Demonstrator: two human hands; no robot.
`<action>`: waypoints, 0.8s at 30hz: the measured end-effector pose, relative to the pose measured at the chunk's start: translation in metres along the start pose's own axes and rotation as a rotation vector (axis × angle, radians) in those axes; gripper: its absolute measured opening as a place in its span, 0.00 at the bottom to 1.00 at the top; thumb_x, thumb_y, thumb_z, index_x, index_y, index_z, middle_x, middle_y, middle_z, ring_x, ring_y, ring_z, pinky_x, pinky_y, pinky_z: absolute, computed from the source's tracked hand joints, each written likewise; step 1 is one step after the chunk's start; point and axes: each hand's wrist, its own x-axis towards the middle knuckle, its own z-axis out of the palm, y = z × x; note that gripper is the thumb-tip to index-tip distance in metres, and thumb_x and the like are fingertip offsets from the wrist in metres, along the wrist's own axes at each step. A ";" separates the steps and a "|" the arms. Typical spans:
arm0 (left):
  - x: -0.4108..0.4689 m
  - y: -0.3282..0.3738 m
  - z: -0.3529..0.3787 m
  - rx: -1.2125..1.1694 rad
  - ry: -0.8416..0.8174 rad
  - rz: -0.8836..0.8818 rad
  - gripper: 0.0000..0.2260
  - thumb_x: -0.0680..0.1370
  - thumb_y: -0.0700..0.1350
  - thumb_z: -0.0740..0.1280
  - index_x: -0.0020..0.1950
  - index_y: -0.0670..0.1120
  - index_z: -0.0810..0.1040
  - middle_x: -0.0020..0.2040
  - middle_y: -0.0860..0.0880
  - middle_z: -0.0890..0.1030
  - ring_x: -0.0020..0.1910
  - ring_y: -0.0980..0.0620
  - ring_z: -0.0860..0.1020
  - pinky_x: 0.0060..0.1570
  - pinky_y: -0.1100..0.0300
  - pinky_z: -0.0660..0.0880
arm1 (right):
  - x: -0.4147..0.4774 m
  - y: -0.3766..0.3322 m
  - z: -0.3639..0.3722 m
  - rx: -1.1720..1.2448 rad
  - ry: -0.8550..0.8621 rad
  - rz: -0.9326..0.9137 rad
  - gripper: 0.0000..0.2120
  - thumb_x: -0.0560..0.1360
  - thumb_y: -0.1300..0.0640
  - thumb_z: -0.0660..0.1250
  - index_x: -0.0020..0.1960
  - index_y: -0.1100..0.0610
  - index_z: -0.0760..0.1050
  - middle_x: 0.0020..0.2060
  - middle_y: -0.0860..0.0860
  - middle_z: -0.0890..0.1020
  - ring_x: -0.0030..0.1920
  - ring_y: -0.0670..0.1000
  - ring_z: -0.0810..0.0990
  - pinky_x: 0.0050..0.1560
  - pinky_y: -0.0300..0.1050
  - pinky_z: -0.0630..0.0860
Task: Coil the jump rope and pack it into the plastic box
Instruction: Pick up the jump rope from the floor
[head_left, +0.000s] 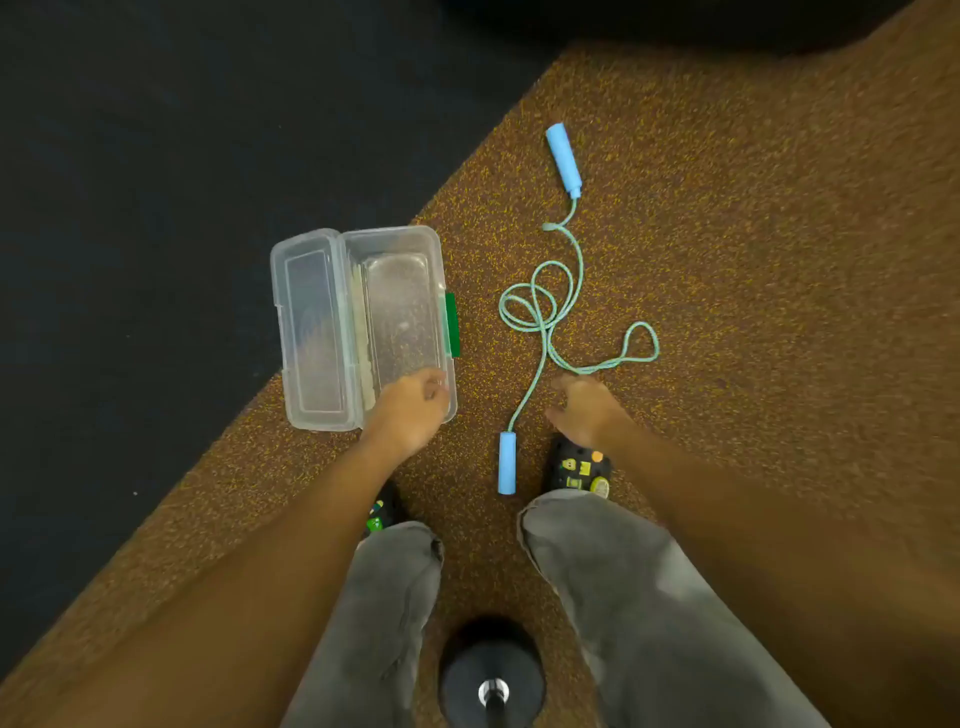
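A jump rope (545, 312) with a pale green cord lies loosely looped on the brown speckled floor. One light blue handle (563, 158) is far out in front, the other (507, 462) lies close to my feet. The clear plastic box (358, 322) stands open to the left, lid folded out flat, with a green latch on its right side. My left hand (410, 410) hovers over the box's near right corner, fingers loosely curled, holding nothing. My right hand (584, 408) reaches down beside the cord, fingers apart, just right of the near handle.
The brown floor (753, 260) meets a dark floor area (130, 208) along a diagonal edge that passes under the box. My grey trouser legs and black shoes (576, 467) stand at the bottom. A black round object (491, 670) sits between my legs.
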 end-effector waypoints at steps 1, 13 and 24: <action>0.007 -0.005 0.002 -0.011 -0.001 -0.008 0.15 0.79 0.46 0.59 0.66 0.47 0.72 0.64 0.44 0.77 0.52 0.48 0.76 0.51 0.56 0.73 | 0.011 0.000 0.005 -0.004 0.004 -0.007 0.23 0.76 0.56 0.62 0.69 0.60 0.64 0.67 0.61 0.68 0.67 0.61 0.68 0.65 0.53 0.69; 0.107 -0.042 0.042 -0.152 0.042 0.061 0.16 0.80 0.44 0.58 0.68 0.46 0.69 0.64 0.43 0.75 0.61 0.45 0.74 0.57 0.55 0.70 | 0.143 0.005 0.021 -0.049 0.281 0.036 0.23 0.75 0.60 0.64 0.67 0.60 0.62 0.66 0.60 0.68 0.67 0.60 0.65 0.64 0.56 0.68; 0.163 -0.029 0.043 -0.370 0.085 0.145 0.15 0.80 0.43 0.58 0.66 0.46 0.70 0.59 0.43 0.78 0.58 0.46 0.75 0.56 0.57 0.68 | 0.209 0.011 0.031 0.136 0.267 0.289 0.22 0.76 0.60 0.62 0.68 0.55 0.60 0.70 0.61 0.55 0.68 0.64 0.57 0.63 0.58 0.65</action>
